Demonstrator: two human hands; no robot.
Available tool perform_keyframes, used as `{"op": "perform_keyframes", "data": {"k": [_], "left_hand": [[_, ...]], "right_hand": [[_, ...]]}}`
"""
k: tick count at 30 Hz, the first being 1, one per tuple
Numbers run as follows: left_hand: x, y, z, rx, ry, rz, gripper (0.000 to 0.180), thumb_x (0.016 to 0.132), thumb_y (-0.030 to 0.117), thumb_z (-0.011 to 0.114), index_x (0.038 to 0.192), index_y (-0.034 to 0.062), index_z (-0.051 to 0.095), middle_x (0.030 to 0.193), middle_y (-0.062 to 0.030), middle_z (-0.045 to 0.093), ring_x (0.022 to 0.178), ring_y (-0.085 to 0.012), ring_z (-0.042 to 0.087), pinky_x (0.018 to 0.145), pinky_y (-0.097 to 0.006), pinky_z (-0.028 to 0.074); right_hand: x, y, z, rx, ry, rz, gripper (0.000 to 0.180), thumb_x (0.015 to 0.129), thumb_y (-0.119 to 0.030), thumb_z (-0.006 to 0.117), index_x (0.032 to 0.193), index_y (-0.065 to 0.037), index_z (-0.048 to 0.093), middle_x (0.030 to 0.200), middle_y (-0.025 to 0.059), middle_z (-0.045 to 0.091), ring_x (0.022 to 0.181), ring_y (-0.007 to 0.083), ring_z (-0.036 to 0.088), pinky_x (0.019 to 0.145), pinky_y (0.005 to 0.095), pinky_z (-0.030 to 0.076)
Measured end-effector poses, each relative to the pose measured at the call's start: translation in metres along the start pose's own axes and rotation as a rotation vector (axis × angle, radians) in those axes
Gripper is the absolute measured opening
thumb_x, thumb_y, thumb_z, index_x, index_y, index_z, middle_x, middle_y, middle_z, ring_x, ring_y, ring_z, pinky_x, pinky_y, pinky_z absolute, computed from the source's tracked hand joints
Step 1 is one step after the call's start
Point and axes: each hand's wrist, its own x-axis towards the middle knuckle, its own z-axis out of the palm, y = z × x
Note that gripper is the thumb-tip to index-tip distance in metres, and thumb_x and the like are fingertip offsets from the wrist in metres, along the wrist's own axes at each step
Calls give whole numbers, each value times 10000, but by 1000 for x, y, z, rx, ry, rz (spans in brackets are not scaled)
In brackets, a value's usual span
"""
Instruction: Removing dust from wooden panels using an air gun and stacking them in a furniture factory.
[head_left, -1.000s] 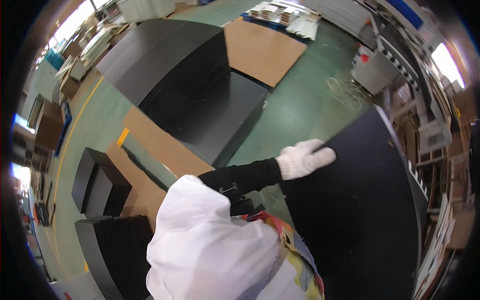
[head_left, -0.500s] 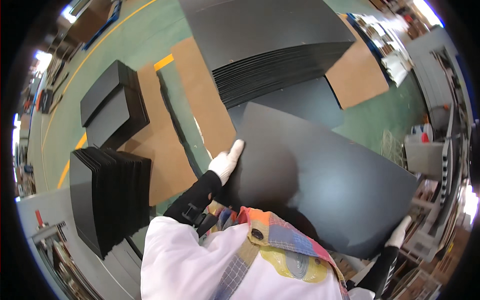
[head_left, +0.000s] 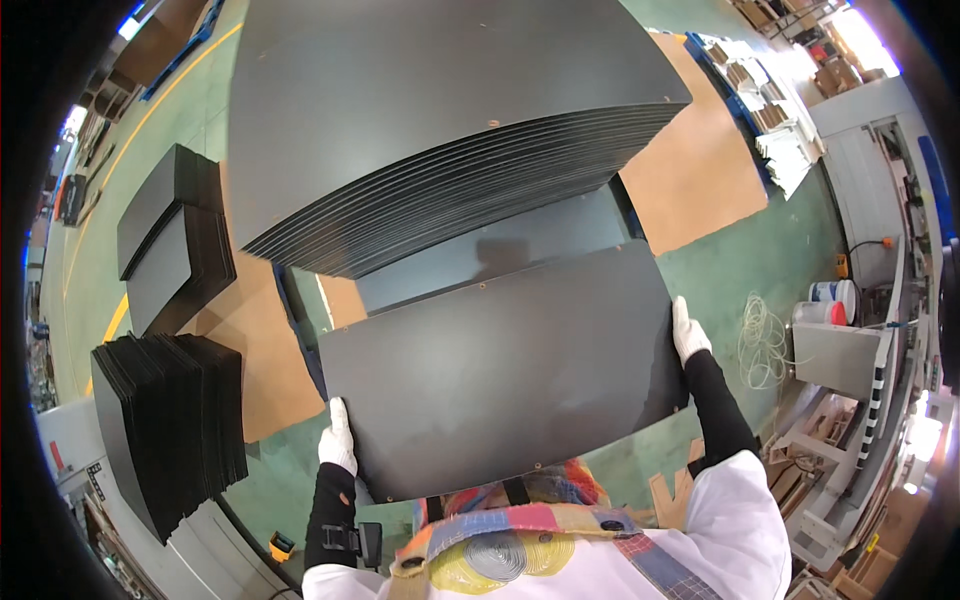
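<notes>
Gripping a large black panel [head_left: 500, 370] by its short ends, the gloved left hand [head_left: 338, 440] and right hand [head_left: 688, 332] each curl fingers over an edge. It hangs level before the person's chest, just short of a tall stack of black panels [head_left: 440, 130].

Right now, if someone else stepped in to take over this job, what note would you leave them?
Left hand: white-gloved, gripping the left edge of the large flat black rectangular panel.
Right hand: white-gloved, gripping its right edge.
The panel is held level in front of the body, just short of the tall stack of matching black panels.
Done: panel lifted.
Left: it is not yet set down anywhere.
</notes>
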Motion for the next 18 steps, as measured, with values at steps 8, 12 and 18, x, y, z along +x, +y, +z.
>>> {"op": "perform_keyframes", "data": {"k": [8,12,18], "left_hand": [[33,-11,69,1,113,141,877,854,752,427,1005,-79,663,902,-182,674,863,-267,621,814,-395,471],[34,-12,112,846,261,283,700,893,643,438,1076,5,661,1051,-281,625,1035,-425,591,918,-478,461],[3,-68,136,462,531,95,867,794,664,601,1272,-54,512,1141,-308,591,1124,-422,560,973,-483,441]], "right_hand": [[76,-44,21,90,51,-226,695,953,-575,348,1089,41,638,1069,267,644,1094,424,573,948,435,431],[98,-15,72,-104,217,-361,547,894,-436,556,1240,-12,550,1176,248,609,1123,403,564,968,434,440],[97,35,97,451,183,-18,678,843,-369,683,1326,51,459,1248,225,563,982,263,644,804,395,538]]}}
